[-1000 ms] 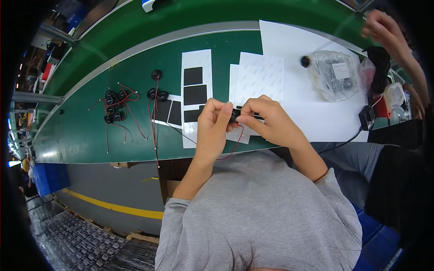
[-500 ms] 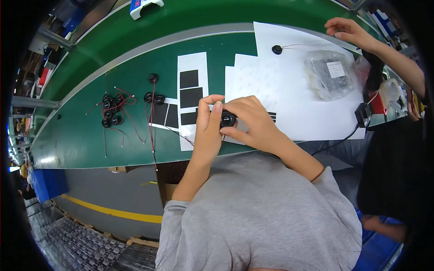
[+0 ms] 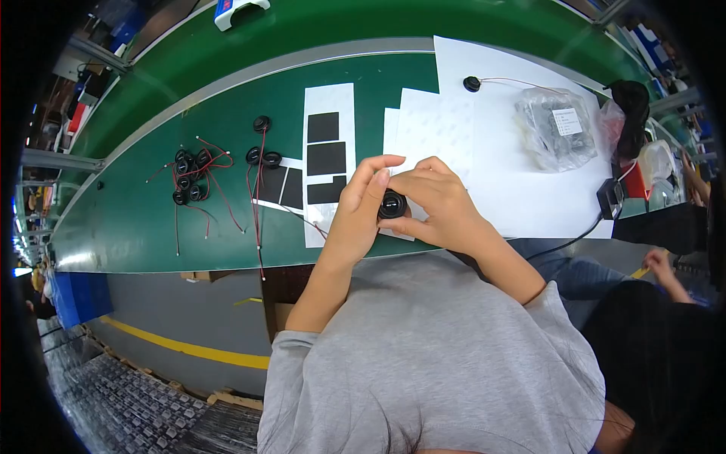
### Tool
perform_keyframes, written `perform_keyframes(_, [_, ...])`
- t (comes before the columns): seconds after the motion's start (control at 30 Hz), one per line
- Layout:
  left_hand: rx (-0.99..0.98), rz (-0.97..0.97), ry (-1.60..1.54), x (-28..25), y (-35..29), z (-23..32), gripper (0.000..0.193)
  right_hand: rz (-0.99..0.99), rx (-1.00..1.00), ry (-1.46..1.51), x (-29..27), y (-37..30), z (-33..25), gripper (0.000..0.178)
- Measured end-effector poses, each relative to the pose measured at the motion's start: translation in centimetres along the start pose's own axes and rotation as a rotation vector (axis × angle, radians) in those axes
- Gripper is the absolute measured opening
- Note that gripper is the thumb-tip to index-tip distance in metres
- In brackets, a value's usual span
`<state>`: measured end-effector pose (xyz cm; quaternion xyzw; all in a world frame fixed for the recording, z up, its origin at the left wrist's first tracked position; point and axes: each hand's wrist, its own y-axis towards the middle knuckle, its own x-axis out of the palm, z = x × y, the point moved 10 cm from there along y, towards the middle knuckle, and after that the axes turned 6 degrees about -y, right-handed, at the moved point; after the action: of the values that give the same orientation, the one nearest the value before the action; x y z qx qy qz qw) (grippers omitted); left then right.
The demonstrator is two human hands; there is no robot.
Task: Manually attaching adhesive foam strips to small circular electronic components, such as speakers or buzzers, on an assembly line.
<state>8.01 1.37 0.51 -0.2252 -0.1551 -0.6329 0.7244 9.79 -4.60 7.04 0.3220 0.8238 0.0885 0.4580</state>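
Note:
Between my two hands, at the front edge of the bench, is a small round black speaker [image 3: 392,204] with its face up. The thumb and fingers of my right hand [image 3: 446,206] grip its right side. My left hand [image 3: 357,216] is closed at its left side, thumb and bent forefinger meeting the right fingertips above it. What the left fingertips press is partly hidden. A thin red wire comes out left of my left wrist. Just beyond lies a white sheet [image 3: 330,102] with black adhesive pads [image 3: 325,159], one with a corner cut out.
Several similar speakers with red wires [image 3: 184,178] lie in a cluster at left; three more speakers [image 3: 262,123] lie nearer. White sheets [image 3: 491,151] at right bear a lone speaker [image 3: 472,84], a clear plastic bag [image 3: 556,129] and a black adapter [image 3: 609,198]. A co-worker's hand [image 3: 659,265] shows at right.
The co-worker's arm has drawn back from over the white sheets at upper right. My hands keep their hold on the speaker, with little change. The whole view has shifted slightly.

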Motion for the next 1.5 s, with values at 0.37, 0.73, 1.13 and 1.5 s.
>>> perform_keyframes(0.37, [-0.059, -0.03, -0.194, 0.6, 0.2, -0.1, 0.033, -0.059, 0.135, 0.092, 0.5, -0.5, 1.2, 0.048])
perform_keyframes(0.73, [-0.056, -0.131, -0.1, 0.7, 0.3, -0.3, 0.03, -0.163, 0.26, 0.222, 1.5, -0.6, 1.9, 0.068])
perform_keyframes(1.13, [-0.174, -0.123, -0.277, 1.1, 0.4, -1.9, 0.032, -0.199, 0.375, 0.22, 2.2, -0.6, 3.4, 0.063])
perform_keyframes(1.5, [-0.452, -0.342, -0.878, 2.2, -0.2, -3.7, 0.046, -0.128, 0.187, 0.254, 0.5, 0.4, 2.3, 0.024])
